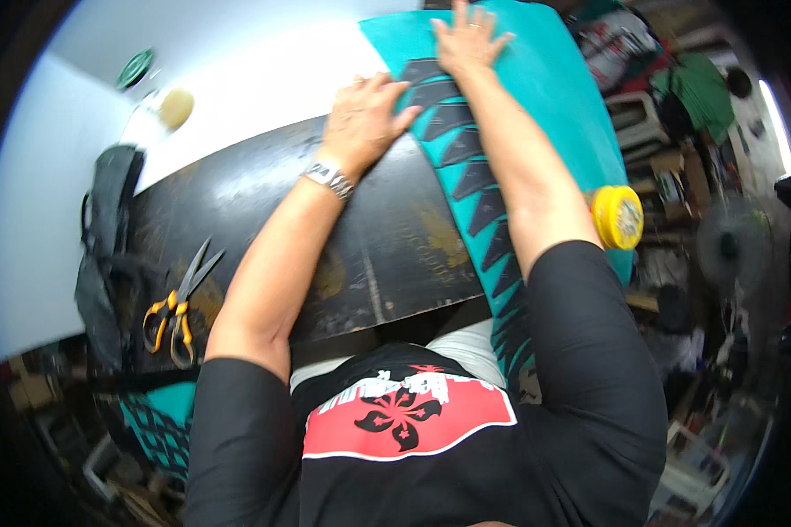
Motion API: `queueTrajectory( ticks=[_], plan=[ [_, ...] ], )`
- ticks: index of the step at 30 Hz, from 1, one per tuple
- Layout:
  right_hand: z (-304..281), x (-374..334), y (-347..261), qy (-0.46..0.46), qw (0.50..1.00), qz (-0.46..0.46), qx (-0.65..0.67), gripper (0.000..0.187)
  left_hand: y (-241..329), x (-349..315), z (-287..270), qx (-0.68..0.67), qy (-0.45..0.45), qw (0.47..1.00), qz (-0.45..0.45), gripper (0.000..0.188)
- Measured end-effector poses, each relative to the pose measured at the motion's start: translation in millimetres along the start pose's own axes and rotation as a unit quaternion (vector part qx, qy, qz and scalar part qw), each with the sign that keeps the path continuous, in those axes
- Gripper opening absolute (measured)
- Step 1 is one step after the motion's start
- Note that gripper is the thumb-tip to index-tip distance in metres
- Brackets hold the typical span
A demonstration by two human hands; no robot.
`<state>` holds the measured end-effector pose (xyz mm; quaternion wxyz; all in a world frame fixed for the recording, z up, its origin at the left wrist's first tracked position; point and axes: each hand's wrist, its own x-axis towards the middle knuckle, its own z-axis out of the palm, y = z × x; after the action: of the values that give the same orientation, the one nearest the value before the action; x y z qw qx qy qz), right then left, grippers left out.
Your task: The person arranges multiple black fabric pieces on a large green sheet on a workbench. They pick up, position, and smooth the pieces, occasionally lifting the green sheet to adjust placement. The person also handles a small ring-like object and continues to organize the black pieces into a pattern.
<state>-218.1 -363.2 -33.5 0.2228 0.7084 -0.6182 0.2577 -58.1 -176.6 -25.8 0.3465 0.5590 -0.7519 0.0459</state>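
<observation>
Teal sheet [549, 114] with black toothed strip [460, 149] along the right of the dark table [395, 246]; your right hand [470, 46] splayed flat on its far end, grasping nothing, your left hand [360, 119] loosely spread at its left edge, thumb apart. Scissors [177, 301] and black bag [105, 255] left, yellow-rimmed tub [622, 217] crowding your right elbow. Strip's near end partly behind your sleeve [580, 325], right-hand clutter [677, 176] blurred.
</observation>
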Motion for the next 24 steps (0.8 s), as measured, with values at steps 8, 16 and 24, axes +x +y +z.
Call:
queueTrajectory(
  ticks=[8, 16, 24],
  plan=[
    [-9.3, -23.5, -18.8, -0.019, 0.995, -0.099, 0.025, 0.068, -7.5, -2.1, 12.2, 0.011, -0.022, 0.999, -0.045, 0.042],
    [-37.1, -43.3, -28.8, 0.012, 0.985, -0.147, 0.094, 0.064, -9.6, -10.4, 1.7, -0.142, -0.064, 0.985, -0.069, 0.046],
    [-122.2, -78.0, -65.2, -0.051, 0.809, 0.001, 0.586, 0.074, 23.9, -107.2, -108.0, -0.359, -0.061, 0.919, -0.152, 0.037]
  ],
)
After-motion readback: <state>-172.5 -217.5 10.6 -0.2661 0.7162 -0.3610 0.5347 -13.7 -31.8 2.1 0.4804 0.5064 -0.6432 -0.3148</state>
